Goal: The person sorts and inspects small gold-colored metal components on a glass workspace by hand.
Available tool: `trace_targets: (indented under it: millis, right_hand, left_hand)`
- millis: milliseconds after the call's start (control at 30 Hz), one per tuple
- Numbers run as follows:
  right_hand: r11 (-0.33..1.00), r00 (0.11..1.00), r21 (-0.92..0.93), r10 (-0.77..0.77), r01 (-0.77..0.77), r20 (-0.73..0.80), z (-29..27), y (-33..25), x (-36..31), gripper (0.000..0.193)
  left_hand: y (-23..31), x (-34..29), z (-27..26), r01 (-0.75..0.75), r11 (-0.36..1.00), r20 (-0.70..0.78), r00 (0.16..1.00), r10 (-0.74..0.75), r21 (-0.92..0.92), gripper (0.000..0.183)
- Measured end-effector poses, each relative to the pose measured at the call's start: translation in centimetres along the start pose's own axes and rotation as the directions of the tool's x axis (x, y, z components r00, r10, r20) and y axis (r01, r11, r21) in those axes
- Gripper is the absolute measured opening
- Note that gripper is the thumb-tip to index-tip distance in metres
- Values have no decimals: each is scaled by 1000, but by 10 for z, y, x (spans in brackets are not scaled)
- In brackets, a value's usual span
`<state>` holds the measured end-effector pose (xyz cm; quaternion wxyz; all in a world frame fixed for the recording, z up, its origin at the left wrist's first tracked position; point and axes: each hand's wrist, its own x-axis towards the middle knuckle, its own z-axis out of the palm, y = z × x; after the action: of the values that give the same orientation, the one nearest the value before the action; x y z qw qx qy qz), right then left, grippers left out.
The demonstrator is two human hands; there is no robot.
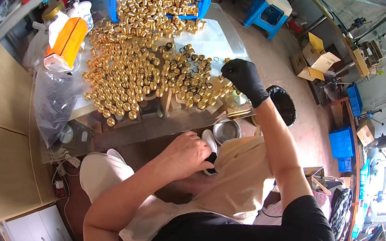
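Many small brass caps (120,74) lie spread over the glass-topped table, with black rubber rings (189,57) scattered among those on the right. At the right end of this spread is my right hand (246,81), in a black glove, its fingers pinched together. Specks of gold show beside the fingertips, but whatever is between them is too small to make out. My left hand (183,155) is bare and held above my lap, in front of the table edge. Its fingers curl inward, and their undersides are hidden, so anything inside cannot be seen.
A blue bin (112,3) tipped at the back spills more caps onto the table. An orange tissue pack (66,42) and clear plastic bag (54,100) sit left. Below the table's right side are a metal bowl (227,130) and black-lined bucket (282,105). A blue stool (267,14) stands beyond.
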<state>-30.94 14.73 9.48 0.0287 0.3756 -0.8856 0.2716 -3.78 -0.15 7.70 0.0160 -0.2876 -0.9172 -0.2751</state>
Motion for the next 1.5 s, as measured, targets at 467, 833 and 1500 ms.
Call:
trace_targets:
  millis: [467, 833, 1500]
  right_hand:
    - [907, 989, -396, -118, 144, 89, 15, -4, -5, 20]
    - [1000, 993, -15, 13, -15, -120, 28, -38, 11, 20]
    - [999, 999, -20, 46, -45, 15, 18, -1, 8, 19]
  left_hand:
    - [-2, 0, 0, 26, 1000, 17, 1000, -26, 5, 32]
    - [1, -6, -3, 5, 1000, -5, 1000, -5, 1, 32]
    - [2, -6, -3, -46, 997, -137, 989, 54, 61, 33]
